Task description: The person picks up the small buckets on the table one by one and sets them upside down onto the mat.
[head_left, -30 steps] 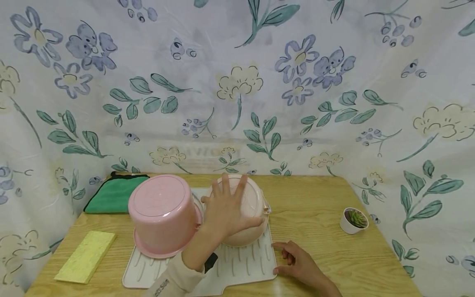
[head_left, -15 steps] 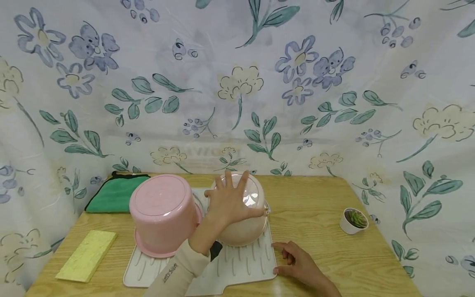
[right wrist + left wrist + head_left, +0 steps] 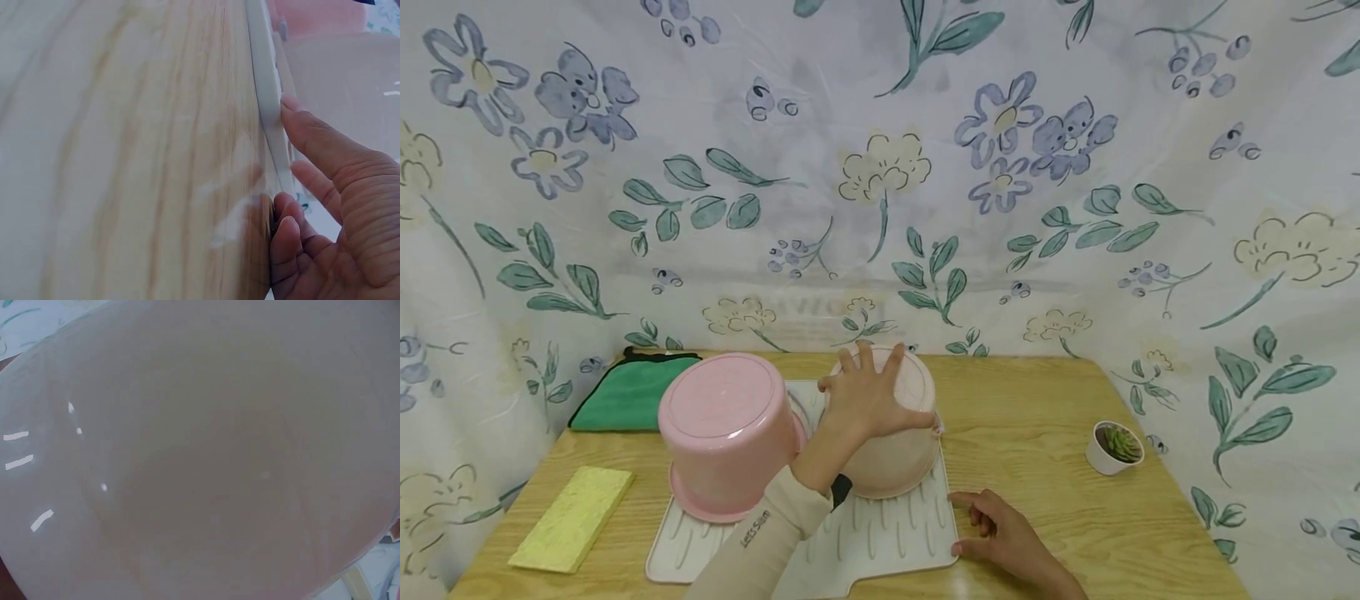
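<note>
A glossy cream pot [image 3: 887,467] stands upside down on the right half of a white ridged draining tray [image 3: 880,550]. My left hand [image 3: 868,404] lies over its base with spread fingers, fingertips at the far edge and thumb across the right side. In the left wrist view the cream pot's wall [image 3: 206,456] fills nearly everything. A larger pink pot [image 3: 722,433], also bottom up, stands close by on the left half. At the tray's right edge my right hand [image 3: 1000,533] touches with straight index finger and thumb; its other fingers are bent, as the right wrist view confirms.
A yellow sponge [image 3: 572,521] lies left of the tray, with a green cloth [image 3: 632,392] edged in black behind it. At the right stands a small potted succulent [image 3: 1115,447]. A floral curtain [image 3: 880,250] hangs behind the wooden table [image 3: 1015,400].
My left hand has shifted slightly up and to the right in the head view, and the cream pot's base has tilted a little. The right hand and tray have stayed put.
</note>
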The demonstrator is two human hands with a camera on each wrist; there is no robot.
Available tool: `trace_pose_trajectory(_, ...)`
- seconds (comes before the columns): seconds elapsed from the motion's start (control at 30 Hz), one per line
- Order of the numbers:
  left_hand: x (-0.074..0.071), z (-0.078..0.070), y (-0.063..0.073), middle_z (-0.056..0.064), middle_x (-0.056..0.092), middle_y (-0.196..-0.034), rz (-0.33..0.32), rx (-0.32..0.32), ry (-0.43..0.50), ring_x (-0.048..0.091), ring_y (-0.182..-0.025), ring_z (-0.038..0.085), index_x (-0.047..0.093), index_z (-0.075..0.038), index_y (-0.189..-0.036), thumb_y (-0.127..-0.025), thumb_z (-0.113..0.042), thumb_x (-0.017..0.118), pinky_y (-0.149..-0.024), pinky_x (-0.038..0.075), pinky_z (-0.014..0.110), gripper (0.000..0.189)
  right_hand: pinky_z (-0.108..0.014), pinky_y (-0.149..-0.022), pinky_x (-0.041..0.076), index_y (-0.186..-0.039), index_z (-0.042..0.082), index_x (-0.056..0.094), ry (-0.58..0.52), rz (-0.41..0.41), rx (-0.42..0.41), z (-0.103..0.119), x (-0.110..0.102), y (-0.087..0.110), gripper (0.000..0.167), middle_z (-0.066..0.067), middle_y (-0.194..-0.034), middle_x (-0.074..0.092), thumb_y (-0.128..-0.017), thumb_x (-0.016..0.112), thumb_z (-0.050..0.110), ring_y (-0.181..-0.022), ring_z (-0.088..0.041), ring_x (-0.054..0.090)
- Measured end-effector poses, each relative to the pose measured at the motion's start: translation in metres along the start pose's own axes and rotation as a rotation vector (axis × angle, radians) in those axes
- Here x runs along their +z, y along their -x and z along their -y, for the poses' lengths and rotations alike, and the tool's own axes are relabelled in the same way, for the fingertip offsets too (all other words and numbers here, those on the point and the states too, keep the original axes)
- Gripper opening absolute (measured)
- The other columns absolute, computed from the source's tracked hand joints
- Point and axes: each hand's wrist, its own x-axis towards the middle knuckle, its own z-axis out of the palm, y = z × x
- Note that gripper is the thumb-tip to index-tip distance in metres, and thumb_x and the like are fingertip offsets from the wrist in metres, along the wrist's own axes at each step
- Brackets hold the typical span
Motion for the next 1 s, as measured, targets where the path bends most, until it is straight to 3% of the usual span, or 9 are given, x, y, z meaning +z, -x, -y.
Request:
trace_pose_trajectory(0.37, -0.0025, -0.0026, -0.0029, 0.027, 0.024, -0.157, 0.068, -0.019, -0.017, 0.029, -0.138, 0.054, 0.018, -0.034, -0.159, -0.062, -0.090, 0.059, -0.080, 0.044, 0.073, 0.119, -0.020, -0.062, 0.043, -0.131, 0.006, 0.062, 0.032, 0.010, 0.056, 0.0034, 0.0007, 0.0048, 0.059, -0.003, -0.089, 0.051, -0.080, 0.081, 0.029, -0.073, -0.005, 0.045)
trace_pose_trajectory(1.0, 0.0006, -0.0067, -0.0096, 0.026, 0.026, -0.156, 0.118, -0.044, -0.086, 0.031, -0.137, 0.056, 0.019, -0.036, -0.159, -0.063, -0.093, 0.055, -0.079, 0.046, 0.071, 0.117, -0.021, -0.062, 0.042, -0.132, 0.005, 0.061, -0.010, 0.029, 0.059, 0.0031, 0.0050, 0.0053, 0.060, -0.005, -0.089, 0.050, -0.080, 0.081, 0.028, -0.073, -0.007, 0.044)
